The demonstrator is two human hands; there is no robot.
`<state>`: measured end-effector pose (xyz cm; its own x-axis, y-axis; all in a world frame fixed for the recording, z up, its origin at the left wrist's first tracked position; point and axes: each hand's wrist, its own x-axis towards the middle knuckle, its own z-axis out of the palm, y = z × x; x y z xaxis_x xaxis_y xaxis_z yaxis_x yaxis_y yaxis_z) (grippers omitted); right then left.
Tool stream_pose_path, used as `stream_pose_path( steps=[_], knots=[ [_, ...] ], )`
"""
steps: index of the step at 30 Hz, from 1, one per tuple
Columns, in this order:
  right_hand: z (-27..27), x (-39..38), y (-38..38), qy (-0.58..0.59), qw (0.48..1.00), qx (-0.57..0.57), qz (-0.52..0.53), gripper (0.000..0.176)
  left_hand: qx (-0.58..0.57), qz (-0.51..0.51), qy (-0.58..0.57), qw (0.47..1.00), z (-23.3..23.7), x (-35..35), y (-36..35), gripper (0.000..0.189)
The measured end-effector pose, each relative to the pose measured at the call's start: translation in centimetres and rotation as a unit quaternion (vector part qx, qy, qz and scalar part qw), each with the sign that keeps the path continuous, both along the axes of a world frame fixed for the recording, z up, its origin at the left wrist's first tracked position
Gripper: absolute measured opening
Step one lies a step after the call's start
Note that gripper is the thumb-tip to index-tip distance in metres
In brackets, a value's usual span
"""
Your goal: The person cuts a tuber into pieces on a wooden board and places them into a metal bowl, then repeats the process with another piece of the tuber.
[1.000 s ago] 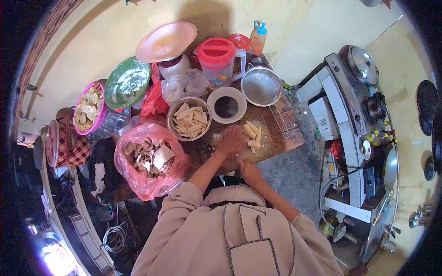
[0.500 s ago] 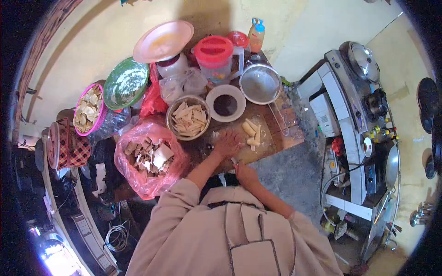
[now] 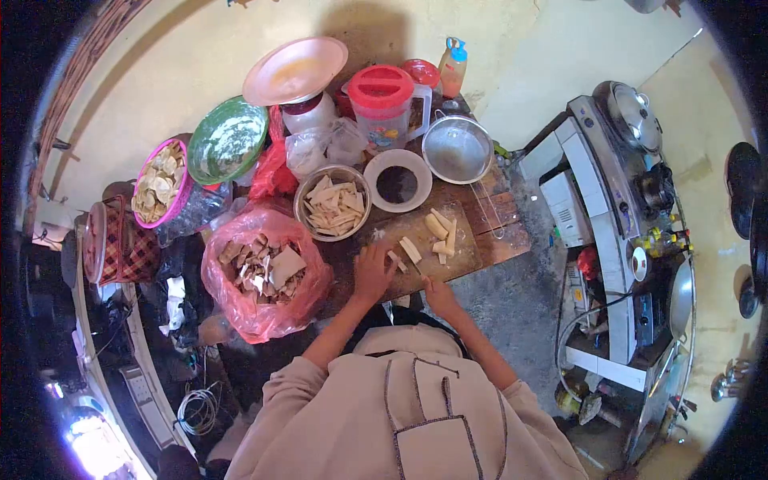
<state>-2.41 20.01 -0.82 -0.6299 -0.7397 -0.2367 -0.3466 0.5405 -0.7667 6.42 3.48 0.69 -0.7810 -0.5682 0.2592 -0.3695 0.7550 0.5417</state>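
- Fingers of the right hand (image 3: pixel 438 294) are curling shut at the near edge of the cutting board (image 3: pixel 464 260); what they are gripping I cannot tell.
- Left hand (image 3: pixel 374 272) is lying flat and spread on the board, fingertips resting against a pale strip (image 3: pixel 398 260).
- More strips (image 3: pixel 442 232) are lying further up the board.
- Beyond, a metal bowl (image 3: pixel 332 206) is holding cut pieces, just beside a white bowl (image 3: pixel 398 164).

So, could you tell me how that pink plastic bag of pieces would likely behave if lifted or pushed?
The pink plastic bag looks thin and crumpled, so it would probably sag rather than slide. Its mouth is open over the heaped pieces, so some might spill if lifted unevenly.
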Motion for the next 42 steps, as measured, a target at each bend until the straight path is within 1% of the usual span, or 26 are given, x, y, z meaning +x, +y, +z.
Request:
stream_pose_path(
  steps=[2, 5, 8, 11, 14, 17, 19, 20, 23, 26, 29, 32, 35, 38, 41, 42],
  knots=[
    [-1.5, 0.4, 0.1, -0.019, 0.999, 0.048, 0.006, 0.041, -0.006, 0.018, -0.054, 0.998, 0.5, 1.1, 0.9, 0.034],
    [-0.5, 0.8, -0.1, -0.030, 0.996, 0.083, 0.011, 0.041, -0.009, 0.065, -0.106, 0.992, 0.3, 1.6, 1.5, 0.042],
    [0.1, 0.8, -0.1, 0.008, 0.999, 0.037, 0.010, 0.040, -0.020, 0.070, -0.116, 0.991, 0.6, 2.2, 1.5, 0.045],
    [1.2, 0.9, -0.4, -0.019, 0.999, 0.033, -0.001, 0.041, 0.014, 0.091, -0.122, 0.988, 0.9, 2.5, 1.8, 0.046],
    [0.7, 1.0, -0.5, -0.003, 1.000, 0.020, 0.020, 0.040, 0.041, 0.107, -0.122, 0.986, 0.6, 1.9, 2.0, 0.045],
    [1.8, 0.9, -0.3, 0.004, 0.999, 0.014, 0.029, 0.038, 0.024, 0.112, -0.125, 0.986, -0.4, 1.4, 2.0, 0.044],
    [3.2, 0.7, -0.2, -0.008, 0.998, 0.061, 0.027, 0.037, 0.032, 0.113, -0.123, 0.985, -0.5, 1.4, 1.9, 0.044],
    [3.6, 0.6, -0.1, -0.013, 0.996, 0.085, 0.025, 0.037, 0.036, 0.113, -0.121, 0.986, -0.5, 1.3, 1.9, 0.044],
    [2.3, 0.8, 0.9, 0.045, 0.995, 0.080, 0.039, 0.038, 0.040, 0.087, -0.104, 0.990, -0.5, 1.6, 1.8, 0.043],
    [1.9, 1.0, 1.4, -0.008, 0.997, 0.062, 0.038, 0.041, 0.058, 0.077, -0.088, 0.991, -1.3, 1.5, 1.5, 0.041],
    [1.3, 1.3, 1.5, 0.002, 0.997, 0.075, 0.008, 0.042, 0.053, 0.080, -0.088, 0.991, -1.3, 1.4, 1.4, 0.040],
    [-0.3, 2.2, 2.0, -0.026, 0.994, 0.107, 0.011, 0.044, 0.043, 0.099, -0.124, 0.986, -0.6, 0.9, 1.4, 0.042],
    [2.6, 2.9, 1.7, -0.024, 0.993, 0.115, 0.005, 0.045, 0.058, 0.058, -0.106, 0.991, -1.2, 0.8, 0.3, 0.044],
    [2.2, 3.4, 1.3, -0.041, 0.994, 0.086, -0.049, 0.043, 0.087, 0.011, -0.127, 0.988, -0.6, 0.7, -0.9, 0.040],
    [2.7, 4.3, 0.2, 0.014, 0.996, 0.051, -0.077, 0.041, 0.070, -0.005, -0.118, 0.991, -0.8, 0.5, -1.3, 0.031],
    [2.7, 4.4, 0.1, 0.009, 0.995, 0.058, -0.081, 0.041, 0.095, 0.003, -0.055, 0.994, -1.2, 0.4, -1.4, 0.028]
  ],
)
